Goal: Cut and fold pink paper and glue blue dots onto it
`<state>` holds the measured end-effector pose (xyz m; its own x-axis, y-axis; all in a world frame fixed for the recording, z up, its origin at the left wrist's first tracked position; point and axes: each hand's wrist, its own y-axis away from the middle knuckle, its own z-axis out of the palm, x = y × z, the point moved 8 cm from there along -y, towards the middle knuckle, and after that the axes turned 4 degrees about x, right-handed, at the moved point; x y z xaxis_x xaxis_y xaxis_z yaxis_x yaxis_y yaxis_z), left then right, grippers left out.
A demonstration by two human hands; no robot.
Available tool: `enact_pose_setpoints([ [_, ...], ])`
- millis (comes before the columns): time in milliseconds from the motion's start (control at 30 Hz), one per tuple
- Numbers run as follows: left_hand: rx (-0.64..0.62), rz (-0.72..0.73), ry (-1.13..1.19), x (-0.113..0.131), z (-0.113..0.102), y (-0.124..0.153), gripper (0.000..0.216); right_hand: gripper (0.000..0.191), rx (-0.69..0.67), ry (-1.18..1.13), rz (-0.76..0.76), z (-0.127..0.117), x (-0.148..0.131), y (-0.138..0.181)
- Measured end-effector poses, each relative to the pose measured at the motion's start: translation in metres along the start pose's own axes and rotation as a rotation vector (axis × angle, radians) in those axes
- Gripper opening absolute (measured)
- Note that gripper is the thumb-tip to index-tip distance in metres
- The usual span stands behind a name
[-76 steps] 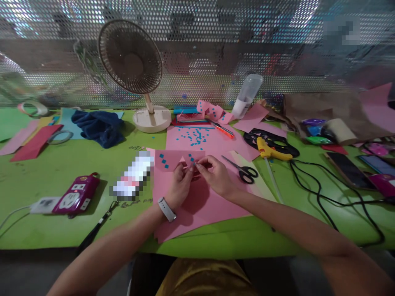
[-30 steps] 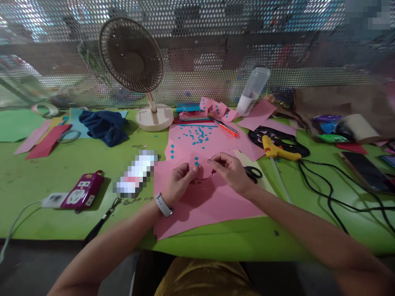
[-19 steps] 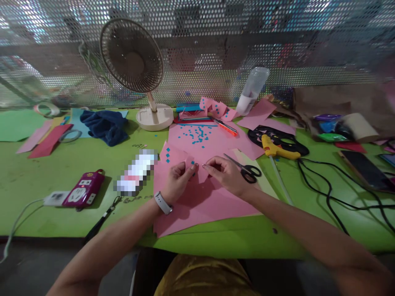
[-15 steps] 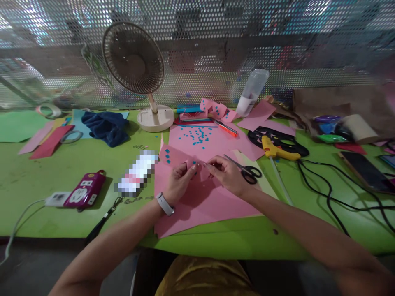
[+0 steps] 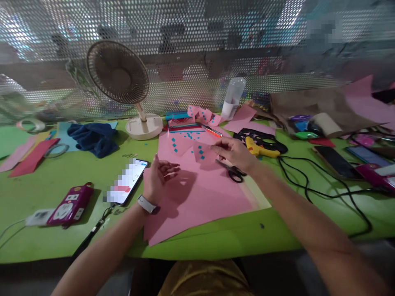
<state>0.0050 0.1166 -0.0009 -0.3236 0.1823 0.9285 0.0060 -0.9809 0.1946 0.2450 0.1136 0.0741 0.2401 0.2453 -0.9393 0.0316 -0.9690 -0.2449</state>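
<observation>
Pinched in my right hand [image 5: 233, 153] is the right end of a folded pink paper strip [image 5: 207, 155] with small blue diamond pieces stuck on it. The strip stands up in zigzag folds above large pink paper sheets [image 5: 197, 205]. My left hand [image 5: 159, 176] is off the strip, its fingers spread and holding nothing, over the left side of the sheets. Below my right hand lie black-handled scissors [image 5: 235, 174], partly covered. Loose blue paper bits [image 5: 189, 135] are scattered behind the strip. Another dotted pink strip [image 5: 205, 115] lies farther back.
A fan [image 5: 143, 125] stands at the back left near a blue cloth [image 5: 92, 139]. Left of the sheets lie a phone [image 5: 131, 181] and a purple power bank [image 5: 70, 205]. On the right are a yellow glue gun [image 5: 261, 149], black cables [image 5: 304, 185] and a dark phone [image 5: 338, 162].
My left hand has let go of the pink strip and moved left, opening. My right hand has raised the strip's end, and the strip is spread wider. The view has shifted right.
</observation>
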Motion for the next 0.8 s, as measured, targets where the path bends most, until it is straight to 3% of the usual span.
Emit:
enact_pose_setpoints([
  [133,0.054,0.193,-0.064,0.02,-0.006,-0.004,0.046,0.029,-0.09,0.078,-0.003,-0.005,0.001,-0.004],
  [367,-0.148,0.337,-0.37,0.026,0.011,0.009,0.055,0.028,-0.174,0.11,-0.021,0.003,0.009,-0.002],
  [433,-0.102,0.5,-0.495,0.038,0.011,0.017,0.047,0.027,-0.206,0.131,-0.037,0.008,0.01,0.001],
  [533,0.013,0.856,-0.706,0.067,0.018,0.039,0.036,0.022,-0.235,0.154,-0.082,0.014,0.001,0.006],
  [600,-0.079,0.976,-0.798,0.075,0.033,0.051,0.043,0.019,-0.238,0.158,-0.125,0.018,-0.011,0.011],
  [700,-0.355,0.915,-0.88,0.066,0.058,0.058,0.057,0.018,-0.267,0.165,-0.189,0.026,-0.032,0.02],
  [800,-0.522,0.718,-0.875,0.05,0.067,0.059,0.058,0.017,-0.32,0.269,-0.291,0.036,-0.047,0.029],
])
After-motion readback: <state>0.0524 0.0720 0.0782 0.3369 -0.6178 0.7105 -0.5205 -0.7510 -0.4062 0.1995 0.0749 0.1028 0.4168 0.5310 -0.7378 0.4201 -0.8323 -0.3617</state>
